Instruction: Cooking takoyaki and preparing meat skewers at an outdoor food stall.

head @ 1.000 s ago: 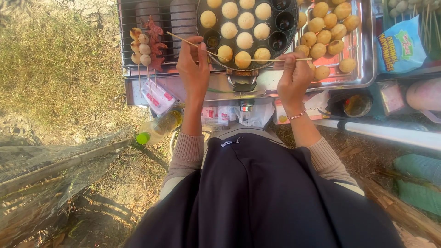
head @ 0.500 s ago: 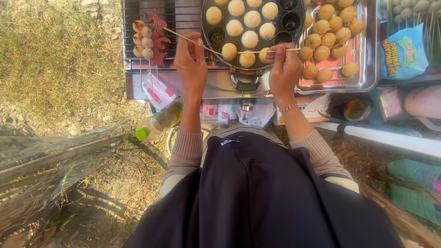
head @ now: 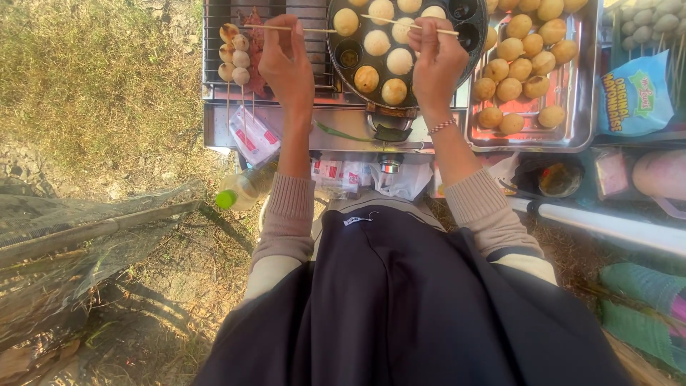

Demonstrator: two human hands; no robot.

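Note:
My left hand (head: 287, 63) grips a thin wooden skewer (head: 314, 30) that lies level, pointing toward a round black pan (head: 474, 34) with cup-shaped wells. My right hand (head: 436, 61) grips a second wooden skewer (head: 386, 21) over the pan's far wells. Several golden dough balls (head: 366, 78) sit in the wells; a few wells on the right are dark and empty. The pan stands on a small gas stove (head: 379, 132) in front of me.
A steel tray (head: 582, 121) with several browned balls lies right of the pan. Skewered white balls and red pieces (head: 234, 53) rest on a wire grill at left. A blue sauce pouch (head: 634, 89), an oil bottle (head: 239, 189), dry grass and plastic sheeting (head: 86, 236) surround me.
Both hands have moved away from me toward the far side of the pan. The right hand's skewer went from the near wells to the far ones; the left skewer has levelled out.

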